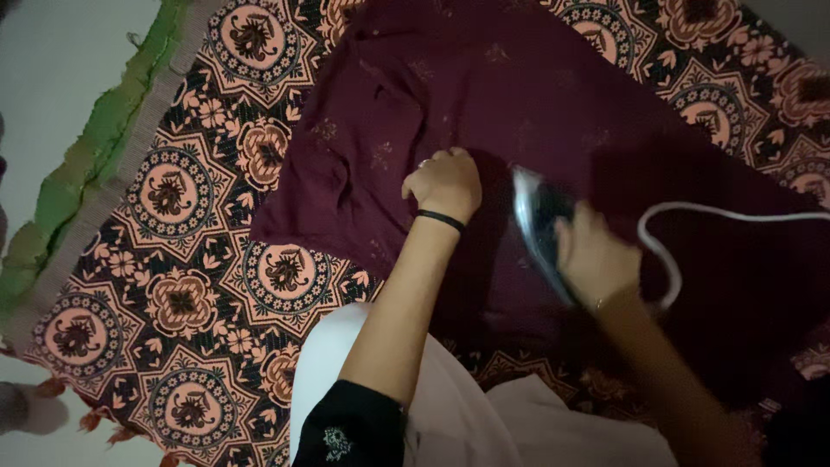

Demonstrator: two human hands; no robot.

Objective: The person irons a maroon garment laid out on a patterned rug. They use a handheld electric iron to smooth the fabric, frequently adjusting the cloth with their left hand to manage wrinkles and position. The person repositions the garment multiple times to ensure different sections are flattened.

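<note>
A dark maroon garment (519,95) with faint small motifs lies spread over a patterned cloth. My left hand (444,182), a black band on its wrist, presses down on the garment with fingers curled. My right hand (593,256) grips the handle of an electric iron (538,227), which rests on the garment just right of my left hand. The iron's white cord (718,211) loops off to the right edge.
The black and peach patterned cloth (181,294) covers the floor beneath the garment. A green and beige layered edge (82,164) runs along the left. My knee in pale fabric (328,363) sits at the bottom centre.
</note>
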